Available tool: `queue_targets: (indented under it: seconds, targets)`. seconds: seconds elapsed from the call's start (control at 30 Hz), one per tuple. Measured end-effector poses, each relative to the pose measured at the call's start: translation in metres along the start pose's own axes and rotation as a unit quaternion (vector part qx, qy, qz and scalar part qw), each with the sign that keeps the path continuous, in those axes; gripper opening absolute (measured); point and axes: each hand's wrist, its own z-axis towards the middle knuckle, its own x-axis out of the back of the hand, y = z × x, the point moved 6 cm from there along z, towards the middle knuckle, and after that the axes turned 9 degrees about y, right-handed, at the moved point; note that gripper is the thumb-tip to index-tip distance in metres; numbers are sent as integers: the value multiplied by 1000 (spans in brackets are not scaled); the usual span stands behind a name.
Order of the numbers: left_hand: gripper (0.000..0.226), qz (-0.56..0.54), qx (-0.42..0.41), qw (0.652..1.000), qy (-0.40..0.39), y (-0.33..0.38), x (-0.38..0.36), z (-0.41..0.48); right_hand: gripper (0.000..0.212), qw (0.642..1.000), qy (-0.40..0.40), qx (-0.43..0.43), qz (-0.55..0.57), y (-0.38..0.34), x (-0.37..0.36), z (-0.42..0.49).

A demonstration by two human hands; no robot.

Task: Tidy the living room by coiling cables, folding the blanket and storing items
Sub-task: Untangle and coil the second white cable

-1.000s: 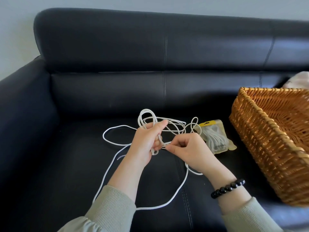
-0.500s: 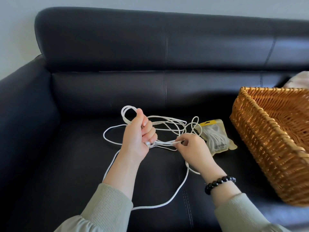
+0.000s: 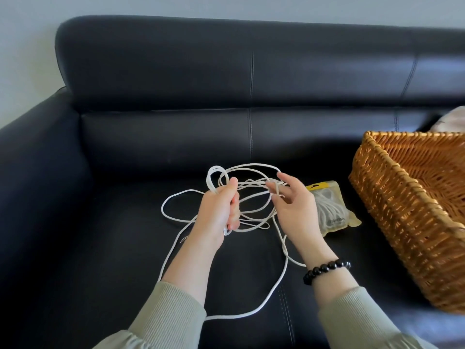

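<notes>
Head view: coiled cable (image 3: pixel 328 210) inside pouch (image 3: pixel 320 185)

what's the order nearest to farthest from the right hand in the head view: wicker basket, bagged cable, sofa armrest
From the right hand, which pinches the white cable that the left hand grips:
1. Bagged cable, just right of it on the seat.
2. Wicker basket, farther right.
3. Sofa armrest, far left.

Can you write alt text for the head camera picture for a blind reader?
A person's left hand grips loops of white cable over a black sofa while the right hand holds a strand. A wicker basket sits at right.
</notes>
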Motion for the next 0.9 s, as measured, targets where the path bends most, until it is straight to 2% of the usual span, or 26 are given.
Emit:
queue_targets:
  seconds: [0.17,0.33,0.47,0.73,0.9]
  targets:
    - [47,-14,-5,1000,21,2,5,3,50,980,-10,190,-59,-41,6,-11]
    - [46,-66,-5,998,14,11,12,3,57,956,13,290,-42,-73,12,-27]
    - [45,-102,8,995,18,15,19,4,64,962,0,273,-26,-66,18,-20]
    - [39,17,-89,994,59,21,34,10,74,978,3,209,3,-53,27,-2]
    - [21,66,-106,990,-60,20,17,0,64,983,-48,179,8,-51,24,-3]
